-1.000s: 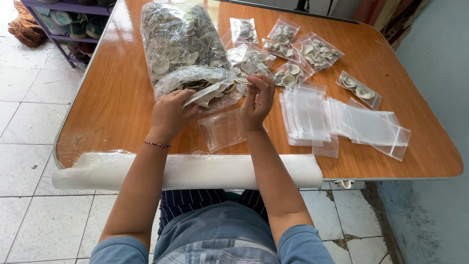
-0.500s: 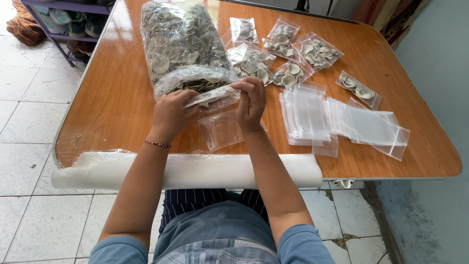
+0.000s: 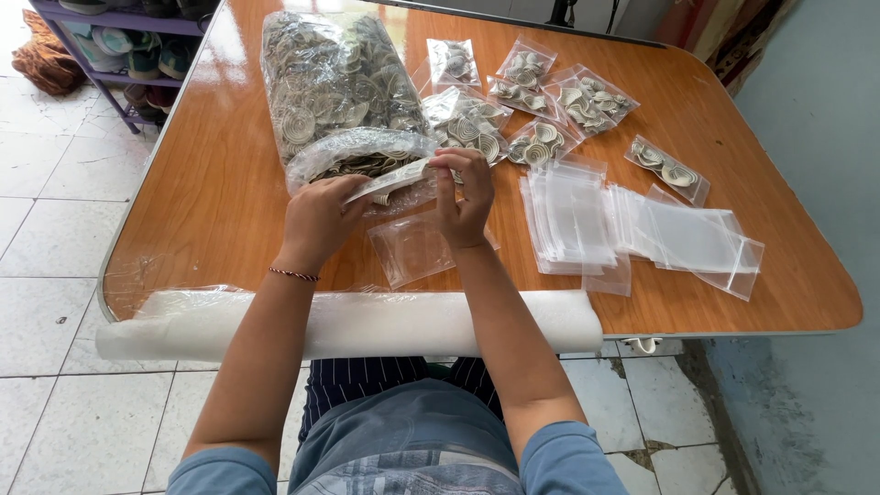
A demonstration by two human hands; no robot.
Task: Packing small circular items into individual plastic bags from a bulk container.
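Seated at a wooden table (image 3: 229, 211), a person pinches a small clear pouch (image 3: 390, 181) between both hands near the centre of the head view. Left hand (image 3: 321, 215) closes its fingers on the pouch's lower-left end; right hand (image 3: 463, 192) nips the upper-right end between thumb and fingertips. The pouch's long axis runs from lower left to upper right, tilted slightly upward. It looks light, limp and slick, so a grip along the stiffer sealed edge seems surest. Directly behind it lies a big bulk bag of spiral pieces (image 3: 335, 82); an empty pouch (image 3: 412, 247) rests just below the hands, and a stack of empty pouches (image 3: 573, 220) sits to the right.
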